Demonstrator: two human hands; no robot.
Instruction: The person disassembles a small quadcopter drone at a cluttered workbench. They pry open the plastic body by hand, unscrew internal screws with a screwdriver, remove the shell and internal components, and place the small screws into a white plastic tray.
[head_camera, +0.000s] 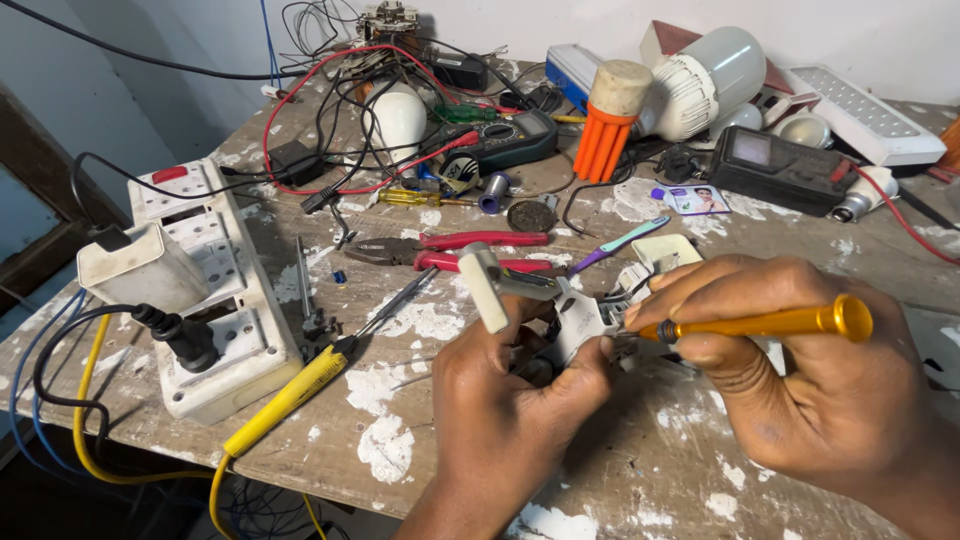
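Observation:
My left hand (510, 400) grips a small white plastic and metal part (575, 315) just above the workbench, with a pale cream piece (482, 287) sticking up beside the thumb. My right hand (800, 370) holds an orange-handled screwdriver (770, 322), its tip pressed against the white part. The tip itself is hidden between my fingers.
A white socket board (215, 290) with a black plug sits at the left. A yellow-handled soldering iron (300, 390), red-handled pliers (450, 250), a multimeter (505, 140), tangled wires, bulbs, an orange-finned lamp base (605, 120) and a black box (775, 165) crowd the paint-flecked wooden bench (640, 470).

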